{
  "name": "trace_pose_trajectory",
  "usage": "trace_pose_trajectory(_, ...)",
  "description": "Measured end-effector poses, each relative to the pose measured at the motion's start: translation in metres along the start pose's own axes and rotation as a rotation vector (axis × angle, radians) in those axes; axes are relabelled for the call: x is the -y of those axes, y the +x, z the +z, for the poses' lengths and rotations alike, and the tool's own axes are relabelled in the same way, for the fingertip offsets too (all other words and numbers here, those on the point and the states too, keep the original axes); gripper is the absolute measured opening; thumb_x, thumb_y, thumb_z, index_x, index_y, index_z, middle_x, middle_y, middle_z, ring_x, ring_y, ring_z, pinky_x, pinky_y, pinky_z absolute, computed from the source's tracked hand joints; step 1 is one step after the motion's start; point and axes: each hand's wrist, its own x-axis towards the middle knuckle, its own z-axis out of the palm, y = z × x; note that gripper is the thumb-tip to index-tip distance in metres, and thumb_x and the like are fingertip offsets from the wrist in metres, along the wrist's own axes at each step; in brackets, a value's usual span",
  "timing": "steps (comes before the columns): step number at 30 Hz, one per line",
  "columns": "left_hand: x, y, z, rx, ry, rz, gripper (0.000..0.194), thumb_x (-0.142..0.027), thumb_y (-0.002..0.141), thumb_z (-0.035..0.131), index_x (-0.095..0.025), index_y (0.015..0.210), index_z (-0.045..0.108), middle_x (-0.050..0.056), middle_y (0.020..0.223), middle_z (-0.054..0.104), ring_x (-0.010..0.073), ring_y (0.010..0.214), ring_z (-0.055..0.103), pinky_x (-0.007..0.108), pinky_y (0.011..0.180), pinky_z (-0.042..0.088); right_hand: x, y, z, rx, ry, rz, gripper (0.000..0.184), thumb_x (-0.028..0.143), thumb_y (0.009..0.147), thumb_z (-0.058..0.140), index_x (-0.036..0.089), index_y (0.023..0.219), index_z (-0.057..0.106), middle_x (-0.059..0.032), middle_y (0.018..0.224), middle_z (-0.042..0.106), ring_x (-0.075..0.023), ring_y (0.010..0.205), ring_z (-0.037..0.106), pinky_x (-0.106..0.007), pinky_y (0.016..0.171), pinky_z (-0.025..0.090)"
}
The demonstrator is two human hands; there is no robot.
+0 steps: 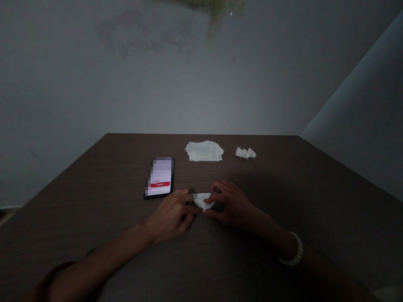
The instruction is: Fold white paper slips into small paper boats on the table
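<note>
A small folded piece of white paper lies on the dark wooden table, pinched from both sides. My left hand grips its left end with thumb and fingers closed. My right hand holds its right end, fingers curled over it and thumb under. Part of the paper is hidden under my fingers. A white bracelet sits on my right wrist.
A phone with a lit screen lies just left of and beyond my hands. A stack of white paper sheets rests near the table's far edge, with three small folded paper pieces to its right. Grey walls stand behind.
</note>
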Motion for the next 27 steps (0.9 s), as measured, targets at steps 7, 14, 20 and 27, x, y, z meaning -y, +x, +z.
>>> trace_pose_trajectory(7,0.008,-0.002,0.003,-0.1,0.064,-0.059,0.031,-0.015,0.085,0.045,-0.021,0.092,0.075,0.006,0.071,0.058,0.0221,0.075,0.048,0.035,0.068,0.041,-0.003,-0.002,0.004,-0.01,0.001,-0.017,0.026,0.043,0.078,0.07,0.024,0.097,0.071,-0.0057,0.101,0.057,-0.0225,0.093,0.05,-0.036,0.081,0.036)
trace_pose_trajectory(14,0.012,-0.004,0.004,-0.155,0.147,-0.122,0.027,-0.015,0.083,0.048,-0.018,0.086,0.075,0.007,0.068,0.057,0.0229,0.073,0.048,0.035,0.066,0.042,-0.001,-0.002,0.002,-0.006,0.003,-0.011,0.026,0.043,0.078,0.07,0.024,0.097,0.071,-0.0062,0.101,0.057,-0.0226,0.093,0.05,-0.037,0.081,0.037)
trace_pose_trajectory(20,0.011,-0.005,0.005,-0.178,0.191,-0.106,0.026,-0.013,0.083,0.046,-0.014,0.084,0.072,0.008,0.069,0.057,0.0229,0.073,0.049,0.035,0.065,0.044,-0.002,-0.002,0.003,-0.016,0.008,-0.008,0.025,0.043,0.078,0.07,0.025,0.096,0.07,-0.0054,0.099,0.057,-0.0218,0.092,0.05,-0.035,0.079,0.036)
trace_pose_trajectory(27,0.009,-0.004,0.003,-0.113,0.154,-0.061,0.027,-0.013,0.085,0.044,-0.015,0.091,0.071,0.008,0.073,0.06,0.023,0.075,0.053,0.036,0.067,0.047,-0.001,-0.003,0.001,-0.031,-0.035,-0.076,0.026,0.042,0.082,0.065,0.022,0.099,0.068,-0.0074,0.102,0.057,-0.0223,0.095,0.049,-0.036,0.082,0.035)
